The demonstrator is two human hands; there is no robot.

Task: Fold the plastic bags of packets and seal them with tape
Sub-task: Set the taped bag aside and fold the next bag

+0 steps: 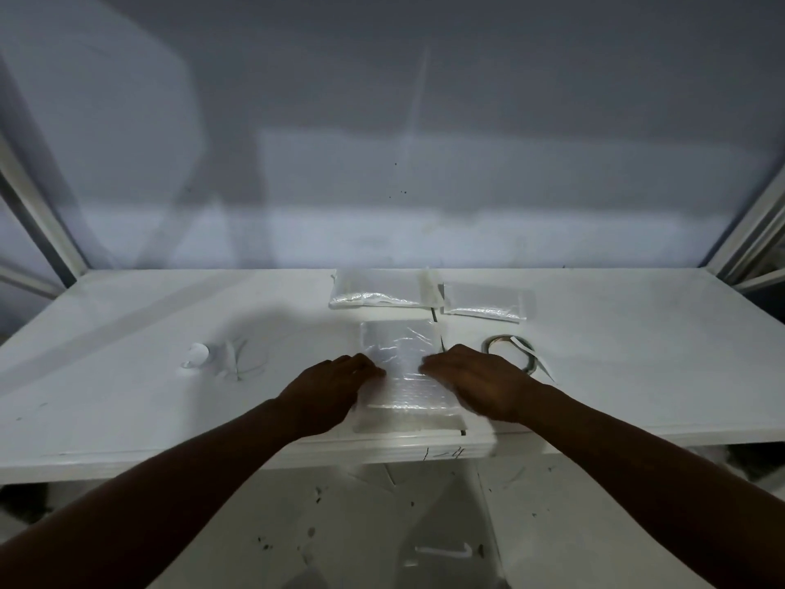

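Right at the near edge of the white table lies a clear plastic bag of packets, its near end almost flush with the table lip. The left hand presses flat on the bag's left side, fingers together and curled slightly onto the film; the right hand does the same on the right side, palm down, nothing pinched that I can make out. Just beyond the right hand sits a roll of tape with a loose tail. Farther back, near the wall, two more bags lie side by side: the larger bag and the smaller bag. Well apart to the left is a small white object. Wide bare tabletop lies open on both sides.
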